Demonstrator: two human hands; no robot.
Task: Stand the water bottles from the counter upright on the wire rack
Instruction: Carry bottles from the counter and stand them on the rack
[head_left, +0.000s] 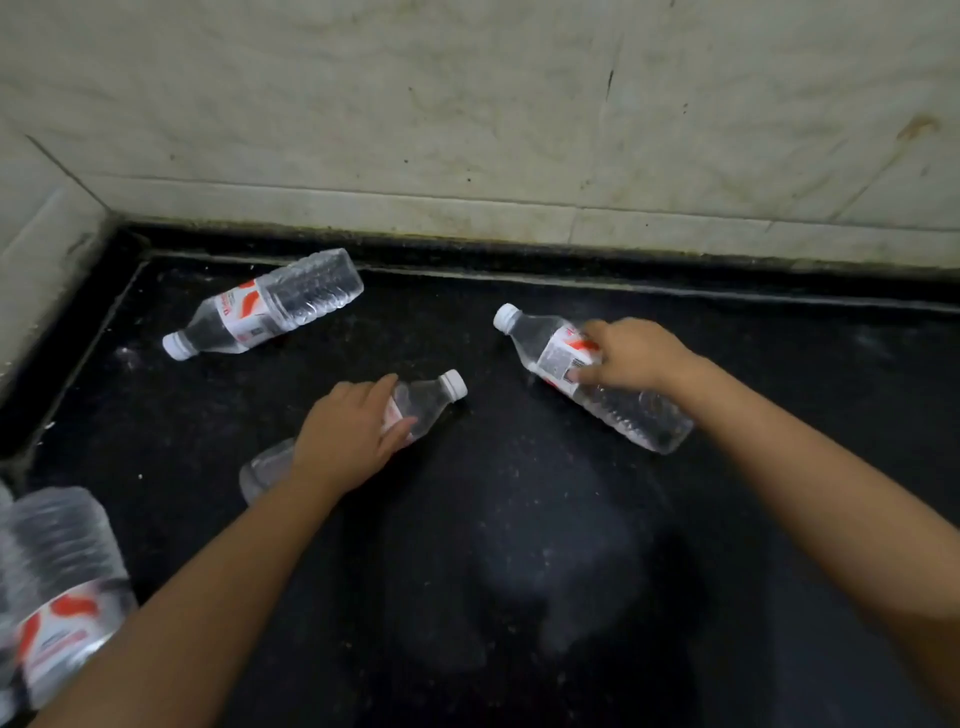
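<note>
Clear plastic water bottles with white caps and red-and-white labels lie on their sides on a black counter (519, 545). My left hand (345, 434) is wrapped over the label of the middle bottle (428, 402), whose cap points up and right. My right hand (631, 356) grips the label of the right bottle (628, 410), whose cap points up and left. A third bottle (270, 306) lies untouched near the back left corner. A fourth bottle (57, 587) sits at the bottom left edge, partly cut off. No wire rack is in view.
A pale tiled wall (467, 130) runs along the back of the counter and meets a side wall (41, 249) at the left. A raised dark ledge (571, 260) borders the counter at the back.
</note>
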